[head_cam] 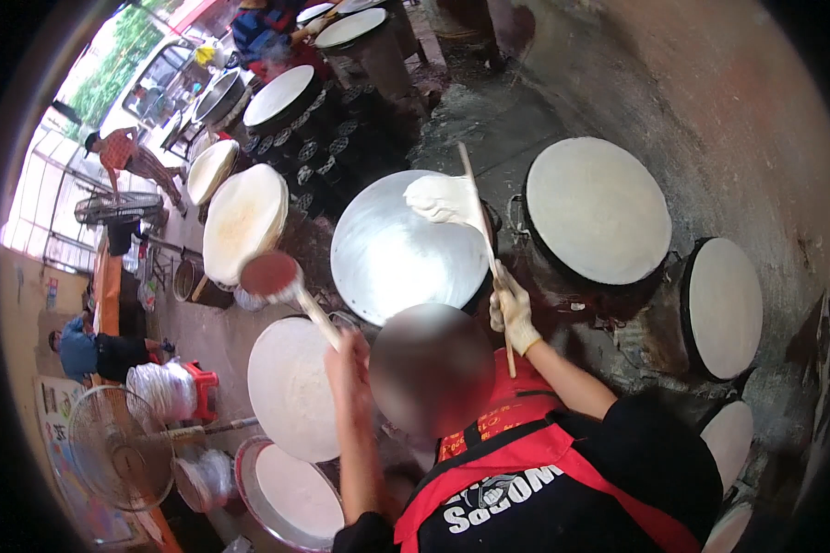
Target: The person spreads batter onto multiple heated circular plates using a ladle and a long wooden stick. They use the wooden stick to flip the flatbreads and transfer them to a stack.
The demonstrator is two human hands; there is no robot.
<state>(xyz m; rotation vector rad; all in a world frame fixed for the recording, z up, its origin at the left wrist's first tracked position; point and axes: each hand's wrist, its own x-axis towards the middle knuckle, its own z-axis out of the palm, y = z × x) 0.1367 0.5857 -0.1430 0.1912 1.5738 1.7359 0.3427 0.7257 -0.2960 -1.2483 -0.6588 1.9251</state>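
My left hand (346,363) grips the pale handle of a round-headed tool (271,274). Its dark red disc is blurred and shows white at the edge. In a white-and-yellowish glove, my right hand (514,311) holds a long wooden stick (486,225). A soft white mass, seemingly dough or batter (443,198), clings to the stick's left side over a large shiny round metal pan (401,256). Left of my left forearm is a flat round pan with a pale surface (290,387). A blurred round patch hides the pan's near edge.
Pale-topped round pans (598,211) stand to the right. At the left are stacked pale round sheets (243,221), a pink-rimmed basin (241,470) and a standing fan (121,449). Cylindrical coal briquettes (308,148) lie beyond the metal pan. Other people (128,155) are farther off.
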